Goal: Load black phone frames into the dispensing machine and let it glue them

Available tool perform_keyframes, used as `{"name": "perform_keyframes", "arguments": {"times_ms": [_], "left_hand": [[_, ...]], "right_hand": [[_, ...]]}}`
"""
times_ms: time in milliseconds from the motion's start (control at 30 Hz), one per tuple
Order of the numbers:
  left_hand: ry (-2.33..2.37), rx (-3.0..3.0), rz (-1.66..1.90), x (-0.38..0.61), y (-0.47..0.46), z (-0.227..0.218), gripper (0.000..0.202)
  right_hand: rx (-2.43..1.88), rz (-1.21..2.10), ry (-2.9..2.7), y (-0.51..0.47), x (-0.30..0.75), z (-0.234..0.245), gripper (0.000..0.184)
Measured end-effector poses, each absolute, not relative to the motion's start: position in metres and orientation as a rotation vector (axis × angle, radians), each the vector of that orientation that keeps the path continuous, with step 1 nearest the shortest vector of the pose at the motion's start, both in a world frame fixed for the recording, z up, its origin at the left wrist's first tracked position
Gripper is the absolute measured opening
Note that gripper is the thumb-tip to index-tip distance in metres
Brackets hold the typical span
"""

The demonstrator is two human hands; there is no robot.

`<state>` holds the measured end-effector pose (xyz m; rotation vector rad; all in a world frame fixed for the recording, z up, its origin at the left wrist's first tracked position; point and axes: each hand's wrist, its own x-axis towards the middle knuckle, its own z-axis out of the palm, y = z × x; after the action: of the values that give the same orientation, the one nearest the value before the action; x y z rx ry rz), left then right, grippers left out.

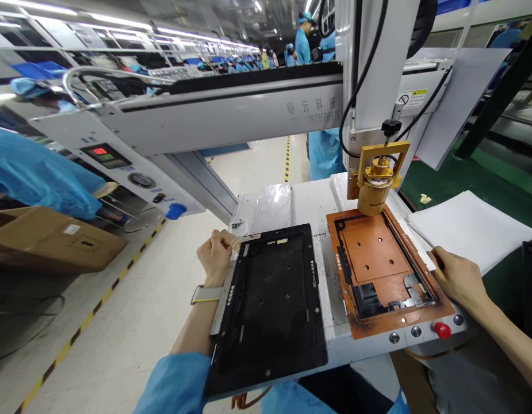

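Note:
My left hand (215,256) is closed beside the upper left edge of a black fixture tray (274,299). A tan, bristle-like piece (231,240) shows just past its fingers; I cannot tell whether they grip it. To the right lies a copper-coloured fixture (373,256), with a black frame-like part and a grey metal bracket (412,290) in it. A brass-coloured cylindrical head (375,192) of the machine stands over the fixture's far edge. My right hand (459,277) is curled at the fixture's right side, near a thin white strip (421,247); its fingertips are partly hidden.
Along the front edge sit several metal buttons and a red button (442,330). The machine's crossbeam (235,118) spans above, with a control panel (108,155) at left. White sheets (473,227) lie at right. A cardboard box (54,238) stands on the floor; people in blue work nearby.

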<state>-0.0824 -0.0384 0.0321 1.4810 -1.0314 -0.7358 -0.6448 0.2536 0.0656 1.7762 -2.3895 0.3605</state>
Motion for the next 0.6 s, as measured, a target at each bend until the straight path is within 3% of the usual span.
{"name": "perform_keyframes", "arguments": {"times_ms": [600], "left_hand": [[-0.996,1.478,-0.762,-0.084,-0.035,0.039,0.049]], "right_hand": [[1.748,0.394,-2.382,0.252,-0.633,0.072,0.051]]}}
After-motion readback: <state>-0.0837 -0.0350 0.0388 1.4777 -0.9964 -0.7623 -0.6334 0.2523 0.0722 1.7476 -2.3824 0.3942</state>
